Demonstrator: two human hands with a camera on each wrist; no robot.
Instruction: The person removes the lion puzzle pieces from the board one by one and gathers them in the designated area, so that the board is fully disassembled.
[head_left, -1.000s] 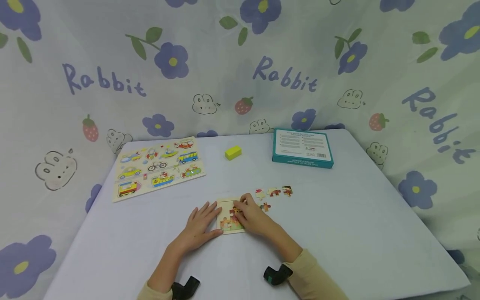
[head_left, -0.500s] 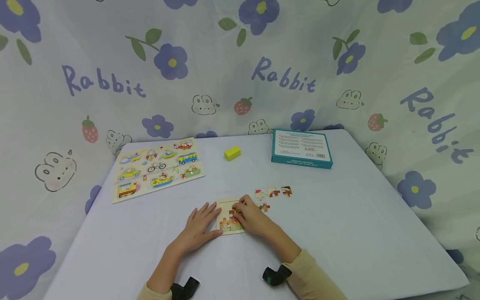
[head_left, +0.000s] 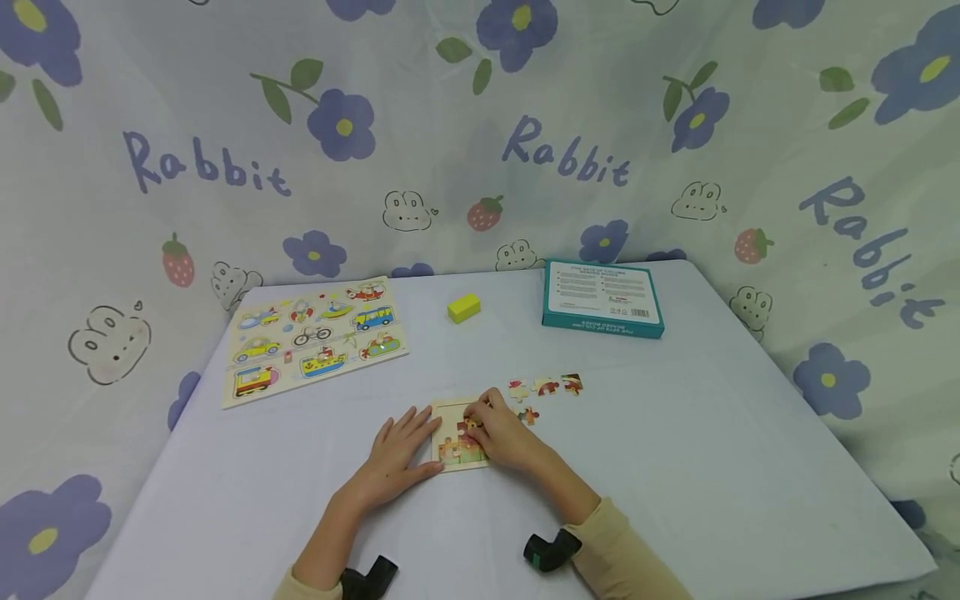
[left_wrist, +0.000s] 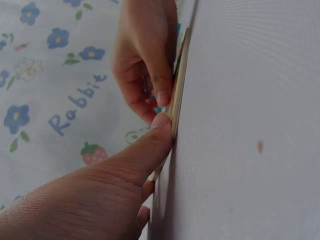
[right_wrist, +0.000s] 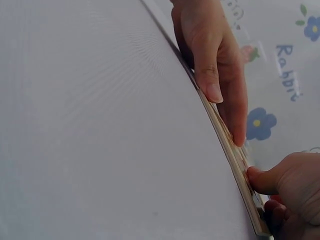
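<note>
Both touching: left hand point(head_left: 397, 460) (spread) against board point(head_left: 452, 412), right hand point(head_left: 507, 435) pinching piece point(head_left: 472, 424).

Head view downward; wrist views close, sharing board point(head_left: 452, 422).

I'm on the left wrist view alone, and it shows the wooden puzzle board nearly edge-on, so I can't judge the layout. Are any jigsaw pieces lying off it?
Observer: Yes. In the head view, a row of three jigsaw pieces lies past the right hand, off the board.

Operator: Thanks. Is the board's inside completely filled?

Observer: No. The head view shows bare wood toward the far left corner of the wooden puzzle board.
</note>
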